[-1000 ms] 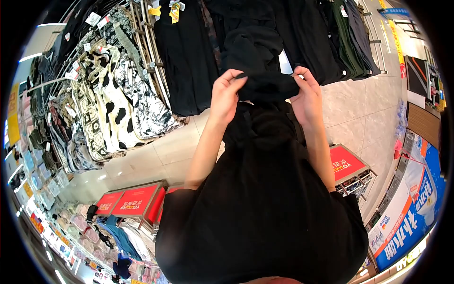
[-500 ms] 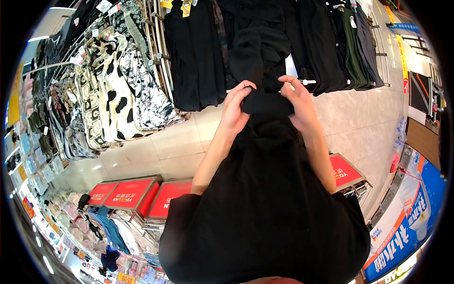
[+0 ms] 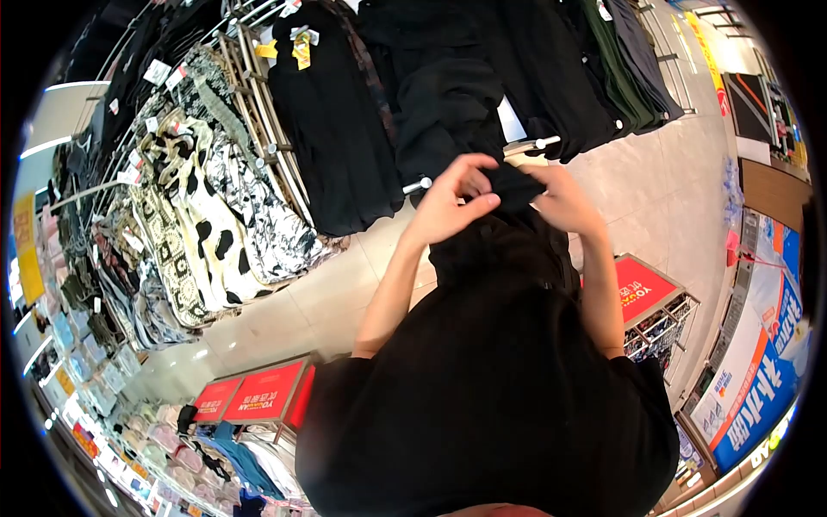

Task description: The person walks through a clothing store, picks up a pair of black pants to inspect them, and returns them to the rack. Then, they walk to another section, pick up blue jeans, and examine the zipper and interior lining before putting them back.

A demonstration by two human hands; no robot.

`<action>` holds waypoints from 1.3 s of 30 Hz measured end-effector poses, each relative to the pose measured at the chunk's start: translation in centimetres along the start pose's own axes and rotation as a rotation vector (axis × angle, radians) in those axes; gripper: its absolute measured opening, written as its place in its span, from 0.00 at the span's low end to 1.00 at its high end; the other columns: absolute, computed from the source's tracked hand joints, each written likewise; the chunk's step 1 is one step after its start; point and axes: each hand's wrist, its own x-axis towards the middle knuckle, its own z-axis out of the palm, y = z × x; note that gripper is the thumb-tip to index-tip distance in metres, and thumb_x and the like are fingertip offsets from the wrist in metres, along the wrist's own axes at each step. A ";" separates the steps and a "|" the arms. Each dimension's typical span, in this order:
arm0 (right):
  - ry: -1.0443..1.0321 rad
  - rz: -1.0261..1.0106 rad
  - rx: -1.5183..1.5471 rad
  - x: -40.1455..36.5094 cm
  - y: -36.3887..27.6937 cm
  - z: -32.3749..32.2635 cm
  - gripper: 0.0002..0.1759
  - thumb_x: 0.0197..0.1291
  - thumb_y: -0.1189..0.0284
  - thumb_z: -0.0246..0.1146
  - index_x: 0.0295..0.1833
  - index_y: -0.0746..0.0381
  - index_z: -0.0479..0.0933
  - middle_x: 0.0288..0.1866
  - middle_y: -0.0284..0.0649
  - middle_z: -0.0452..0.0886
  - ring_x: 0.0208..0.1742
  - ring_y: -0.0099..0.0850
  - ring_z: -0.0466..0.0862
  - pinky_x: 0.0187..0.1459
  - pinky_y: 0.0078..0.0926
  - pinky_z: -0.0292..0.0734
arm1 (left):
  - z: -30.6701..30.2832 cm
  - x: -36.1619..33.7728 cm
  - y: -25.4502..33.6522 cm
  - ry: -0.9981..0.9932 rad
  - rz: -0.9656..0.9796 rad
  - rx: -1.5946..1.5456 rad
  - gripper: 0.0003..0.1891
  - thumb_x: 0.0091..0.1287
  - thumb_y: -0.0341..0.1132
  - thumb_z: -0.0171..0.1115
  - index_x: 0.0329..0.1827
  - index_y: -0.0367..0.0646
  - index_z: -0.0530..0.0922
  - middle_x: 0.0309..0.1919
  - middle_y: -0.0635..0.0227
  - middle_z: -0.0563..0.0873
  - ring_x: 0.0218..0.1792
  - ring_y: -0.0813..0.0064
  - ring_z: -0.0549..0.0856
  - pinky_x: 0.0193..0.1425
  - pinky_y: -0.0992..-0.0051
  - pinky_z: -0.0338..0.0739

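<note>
The clothes rack fills the upper half of the view. Its rails slope so that each row of hanging pieces shows in front of the next: black-and-white patterned garments on the left, plain dark clothes on the right. Red display bins stand on the tiled floor below, low enough to leave the hanging rows in sight. The black garment hangs at the middle of the rack, between two chrome rail ends, and its lower part is drawn out toward the person and bunched at chest height. This is likely why both arms are raised, one on each side of the cloth. It is a matte, soft-looking black fabric in thick folds, hard to tell apart from the person's own black top beneath it. The left hand has its fingers curled and its thumb pressed over a fold, closed on the cloth. The right hand lies against the other side of the bunch, but it is blurred, so I cannot tell whether it grips or only touches.
</note>
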 end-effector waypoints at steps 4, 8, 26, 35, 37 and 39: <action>0.298 0.101 0.775 -2.6 1.4 -3.7 0.20 0.67 0.67 0.56 0.62 0.64 0.73 0.60 0.46 0.78 0.62 0.38 0.75 0.64 0.41 0.66 | -2.5 2.5 -3.0 0.373 0.072 0.778 0.50 0.50 0.37 0.77 0.75 0.47 0.56 0.67 0.46 0.61 0.67 0.48 0.64 0.69 0.56 0.63; -0.053 -0.626 1.567 -4.2 1.3 -5.3 0.34 0.71 0.51 0.43 0.73 0.63 0.59 0.75 0.46 0.62 0.76 0.45 0.59 0.76 0.47 0.48 | -4.3 6.9 -8.7 0.663 -0.097 0.848 0.60 0.44 0.45 0.81 0.78 0.54 0.48 0.73 0.34 0.47 0.72 0.35 0.53 0.70 0.48 0.60; 0.314 -0.367 1.194 -0.3 0.8 -3.4 0.43 0.69 0.43 0.46 0.71 0.72 0.60 0.75 0.56 0.57 0.77 0.43 0.59 0.76 0.40 0.50 | -7.9 9.8 4.7 0.257 0.299 -1.140 0.16 0.72 0.43 0.58 0.55 0.41 0.78 0.57 0.62 0.81 0.57 0.66 0.81 0.70 0.61 0.67; 0.258 -0.317 -0.146 3.9 6.7 0.7 0.27 0.60 0.66 0.66 0.63 0.64 0.72 0.70 0.59 0.66 0.70 0.53 0.68 0.67 0.39 0.65 | -2.2 5.9 -7.3 0.159 -0.049 1.028 0.14 0.56 0.32 0.66 0.44 0.38 0.84 0.42 0.52 0.86 0.45 0.59 0.86 0.50 0.69 0.79; -0.062 -0.265 -0.171 0.5 10.3 2.0 0.31 0.60 0.65 0.66 0.67 0.63 0.69 0.68 0.59 0.68 0.68 0.54 0.70 0.66 0.41 0.67 | 0.2 3.6 -10.1 0.110 -0.205 0.793 0.13 0.58 0.33 0.65 0.44 0.38 0.84 0.40 0.54 0.87 0.45 0.58 0.87 0.49 0.67 0.79; -0.202 -0.264 0.080 -3.7 12.9 2.6 0.29 0.60 0.65 0.65 0.66 0.64 0.70 0.64 0.56 0.73 0.66 0.51 0.72 0.64 0.39 0.69 | 3.9 1.9 -10.2 0.156 -0.328 0.749 0.12 0.60 0.34 0.64 0.44 0.38 0.84 0.37 0.54 0.87 0.43 0.58 0.87 0.49 0.66 0.79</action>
